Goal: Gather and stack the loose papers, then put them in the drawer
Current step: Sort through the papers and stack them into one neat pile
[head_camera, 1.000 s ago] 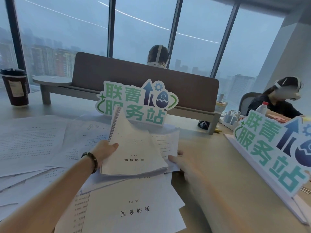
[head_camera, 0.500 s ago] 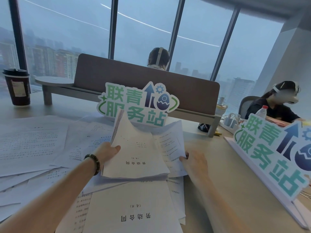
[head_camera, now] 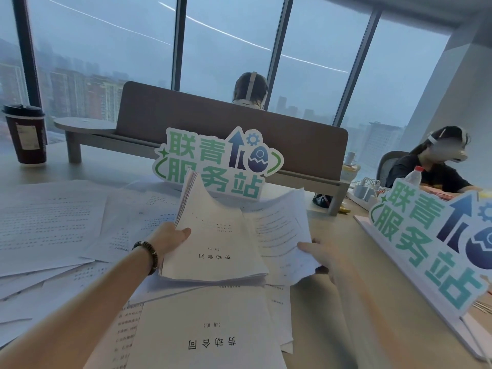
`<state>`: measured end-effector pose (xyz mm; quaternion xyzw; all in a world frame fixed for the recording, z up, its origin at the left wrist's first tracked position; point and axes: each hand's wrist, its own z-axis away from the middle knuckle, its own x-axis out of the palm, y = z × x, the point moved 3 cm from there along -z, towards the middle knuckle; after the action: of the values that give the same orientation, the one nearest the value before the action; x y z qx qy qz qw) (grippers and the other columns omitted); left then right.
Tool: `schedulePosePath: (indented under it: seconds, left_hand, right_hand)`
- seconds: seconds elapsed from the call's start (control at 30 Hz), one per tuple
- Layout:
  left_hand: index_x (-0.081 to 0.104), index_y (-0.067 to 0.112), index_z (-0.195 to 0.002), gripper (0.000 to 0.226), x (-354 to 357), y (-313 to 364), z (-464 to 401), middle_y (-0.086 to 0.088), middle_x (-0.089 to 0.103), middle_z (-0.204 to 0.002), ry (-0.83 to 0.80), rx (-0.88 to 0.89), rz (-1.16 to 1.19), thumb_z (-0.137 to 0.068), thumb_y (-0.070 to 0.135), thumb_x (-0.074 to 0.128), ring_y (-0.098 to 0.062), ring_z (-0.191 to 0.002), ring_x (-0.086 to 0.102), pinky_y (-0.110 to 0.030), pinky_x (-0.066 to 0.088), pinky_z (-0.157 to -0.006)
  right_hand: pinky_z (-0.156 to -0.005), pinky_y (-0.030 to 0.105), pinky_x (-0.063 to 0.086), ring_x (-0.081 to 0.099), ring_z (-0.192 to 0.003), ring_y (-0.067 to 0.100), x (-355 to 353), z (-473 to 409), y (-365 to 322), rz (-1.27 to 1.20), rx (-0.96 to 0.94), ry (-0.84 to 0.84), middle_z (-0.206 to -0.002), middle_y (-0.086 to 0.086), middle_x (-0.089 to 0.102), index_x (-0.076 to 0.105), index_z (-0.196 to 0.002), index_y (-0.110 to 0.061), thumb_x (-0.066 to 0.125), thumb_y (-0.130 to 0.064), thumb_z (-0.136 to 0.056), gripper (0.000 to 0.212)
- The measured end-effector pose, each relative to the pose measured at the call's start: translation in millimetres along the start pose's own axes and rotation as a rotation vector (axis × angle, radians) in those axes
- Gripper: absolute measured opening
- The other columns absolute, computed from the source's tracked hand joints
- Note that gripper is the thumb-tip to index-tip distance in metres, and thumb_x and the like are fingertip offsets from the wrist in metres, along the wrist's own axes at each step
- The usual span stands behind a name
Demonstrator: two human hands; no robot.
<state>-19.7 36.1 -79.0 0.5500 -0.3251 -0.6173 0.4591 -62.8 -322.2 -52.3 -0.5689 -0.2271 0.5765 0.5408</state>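
My left hand [head_camera: 170, 239] grips a thick stack of white papers [head_camera: 213, 235] by its left edge, thumb on top, holding it tilted above the desk. My right hand [head_camera: 323, 255] pinches the near right corner of a loose printed sheet [head_camera: 279, 230] lifted just right of the stack. Directly below, a cover sheet with large characters [head_camera: 210, 334] lies on the desk, and more loose papers [head_camera: 48, 225] are spread across the left side. No drawer shows in this view.
A green-and-blue cut-out sign [head_camera: 221, 161] stands behind the stack, a second sign [head_camera: 436, 241] at the right. A dark coffee cup [head_camera: 26, 134] stands far left. A brown divider [head_camera: 239, 129] crosses the desk; two people sit beyond.
My right hand has taken hold of the loose sheet at the right and lifted it off the desk. My left hand keeps the stack in much the same place.
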Motion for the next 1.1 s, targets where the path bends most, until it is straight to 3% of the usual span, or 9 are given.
schedulePosePath:
  seconds: [0.07, 0.17, 0.23, 0.33, 0.5, 0.6, 0.77, 0.97, 1.1]
  left_hand:
    - [0.064, -0.001, -0.108, 0.027, 1, 2, 3, -0.019, 0.071, -0.101, -0.017, -0.012, 0.027, -0.096, 0.023, 0.056, -0.036, -0.092, 0.068, -0.046, 0.057, -0.086]
    - [0.063, -0.001, -0.110, 0.025, 3, 3, 3, -0.019, 0.071, -0.101, -0.070, -0.031, 0.138, -0.098, 0.020, 0.055, -0.035, -0.089, 0.069, -0.041, 0.058, -0.076]
    - [0.063, -0.002, -0.114, 0.026, 1, 3, 2, -0.020, 0.071, -0.103, -0.086, -0.044, 0.238, -0.098, 0.018, 0.056, -0.034, -0.088, 0.069, -0.039, 0.058, -0.071]
    - [0.063, -0.001, -0.114, 0.027, 1, 1, 0, -0.020, 0.071, -0.105, -0.090, -0.049, 0.249, -0.097, 0.019, 0.058, -0.037, -0.094, 0.070, -0.046, 0.058, -0.081]
    - [0.065, -0.001, -0.109, 0.026, 4, 1, 2, -0.021, 0.072, -0.101, -0.086, -0.024, 0.193, -0.096, 0.020, 0.058, -0.038, -0.093, 0.070, -0.052, 0.056, -0.088]
    - [0.063, -0.001, -0.112, 0.027, 4, 1, 4, -0.021, 0.072, -0.102, -0.097, -0.011, 0.210, -0.096, 0.020, 0.058, -0.037, -0.092, 0.070, -0.052, 0.057, -0.085]
    - [0.063, -0.002, -0.113, 0.027, 5, 8, 16, -0.016, 0.071, -0.091, -0.121, -0.032, 0.410, -0.097, 0.019, 0.057, -0.030, -0.076, 0.069, -0.030, 0.057, -0.048]
    - [0.067, 0.012, -0.096, 0.033, 6, 23, 30, -0.010, 0.073, -0.093, -0.116, 0.041, 0.556, -0.088, 0.044, 0.064, -0.025, -0.080, 0.068, -0.030, 0.054, -0.063]
    - [0.071, 0.012, -0.103, 0.031, 9, 29, 35, -0.012, 0.077, -0.093, -0.192, 0.079, 0.636, -0.088, 0.039, 0.064, -0.029, -0.075, 0.075, -0.033, 0.059, -0.055]
  right_hand:
    - [-0.094, 0.033, 0.046, 0.059, -0.114, 0.030, 5, -2, 8, 0.042, 0.078, -0.032, -0.115, 0.008, 0.062, 0.052, -0.116, -0.004, 0.071, -0.023, -0.091, 0.036]
    - [-0.101, 0.039, 0.049, 0.063, -0.108, 0.029, 8, -4, 11, 0.053, 0.042, -0.016, -0.121, 0.013, 0.066, 0.057, -0.123, -0.004, 0.071, -0.026, -0.091, 0.041]
    - [-0.096, 0.048, 0.054, 0.067, -0.104, 0.032, 4, -4, 3, -0.012, -0.004, 0.000, -0.112, 0.013, 0.069, 0.058, -0.125, -0.006, 0.070, -0.022, -0.091, 0.039]
    - [-0.080, 0.044, 0.059, 0.069, -0.098, 0.034, -11, 9, -23, -0.225, -0.087, 0.013, -0.105, 0.016, 0.070, 0.060, -0.114, -0.007, 0.063, -0.016, -0.096, 0.020]
    - [-0.087, 0.050, 0.058, 0.072, -0.092, 0.036, -39, 35, -69, -0.378, -0.282, 0.058, -0.100, 0.017, 0.075, 0.071, -0.107, -0.007, 0.064, -0.015, -0.094, 0.017]
    - [-0.077, 0.045, 0.059, 0.073, -0.082, 0.031, -47, 52, -97, -0.455, -0.381, 0.019, -0.095, 0.017, 0.076, 0.072, -0.100, -0.006, 0.061, -0.012, -0.095, 0.013]
    - [-0.052, 0.029, 0.059, 0.074, -0.067, 0.018, -42, 59, -115, -0.558, -0.458, -0.067, -0.083, 0.006, 0.077, 0.070, -0.101, -0.008, 0.059, -0.011, -0.096, 0.012]
    - [-0.082, 0.044, 0.059, 0.072, -0.096, 0.030, -5, 32, -74, -0.452, -0.346, -0.045, -0.108, 0.011, 0.075, 0.067, -0.116, -0.006, 0.068, -0.018, -0.093, 0.026]
    - [-0.092, 0.048, 0.056, 0.070, -0.101, 0.029, 28, 20, -41, -0.350, -0.252, -0.040, -0.113, 0.009, 0.070, 0.059, -0.115, -0.018, 0.073, -0.018, -0.090, 0.028]
